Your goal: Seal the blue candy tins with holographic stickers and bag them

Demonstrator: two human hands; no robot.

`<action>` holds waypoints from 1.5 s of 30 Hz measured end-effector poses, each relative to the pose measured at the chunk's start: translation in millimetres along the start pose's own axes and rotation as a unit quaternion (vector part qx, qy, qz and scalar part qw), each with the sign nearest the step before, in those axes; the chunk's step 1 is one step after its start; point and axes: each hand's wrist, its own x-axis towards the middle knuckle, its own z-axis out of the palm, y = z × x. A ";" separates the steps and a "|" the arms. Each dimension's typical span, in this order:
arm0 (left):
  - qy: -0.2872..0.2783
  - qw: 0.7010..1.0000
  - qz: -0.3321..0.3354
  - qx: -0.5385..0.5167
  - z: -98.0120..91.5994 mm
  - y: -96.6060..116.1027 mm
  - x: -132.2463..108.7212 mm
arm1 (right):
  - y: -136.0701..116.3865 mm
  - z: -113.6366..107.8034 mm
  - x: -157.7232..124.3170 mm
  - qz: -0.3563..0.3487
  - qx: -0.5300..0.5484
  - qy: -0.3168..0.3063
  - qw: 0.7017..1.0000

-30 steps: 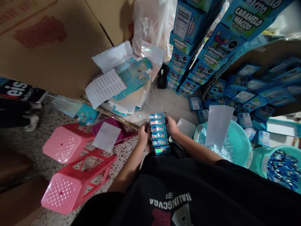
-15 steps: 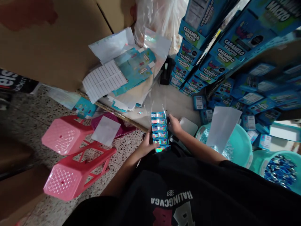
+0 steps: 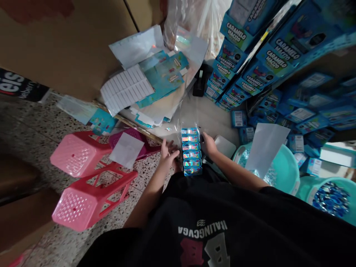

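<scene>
Okay, head view: six blue packs [image 3: 191, 155] in a row by the black shirt [image 3: 211, 207], left hand [image 3: 167, 156] beside them, fingers spread open. Right hand [image 3: 209, 145] fingers are half hidden, can't tell if gripping. Two teal tubs [image 3: 287, 165], one cut off.

Blue packs [image 3: 191, 154] (with rainbow glints)

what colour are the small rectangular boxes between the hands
The small rectangular boxes are mainly blue; head view.

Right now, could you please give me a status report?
Left hand open beside six blue packs. Right hand at their other side, grip unclear. Clear film beyond their far end.
</scene>
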 end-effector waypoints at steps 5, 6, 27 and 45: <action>0.012 0.997 0.026 0.067 10.0 -5.5 39.9 | -9.4 -0.1 -6.7 0.007 -0.004 0.029 1.000; 0.015 0.997 0.031 0.074 12.9 -4.9 43.0 | -11.3 -0.2 -7.4 0.007 -0.007 0.031 0.999; -0.031 0.983 0.059 0.172 15.6 4.2 -2.9 | -5.4 -6.6 -76.1 0.004 -0.072 -0.090 0.993; -0.063 0.925 0.123 0.355 16.4 3.3 12.0 | -25.9 -18.8 -67.2 0.060 -0.161 -0.108 0.979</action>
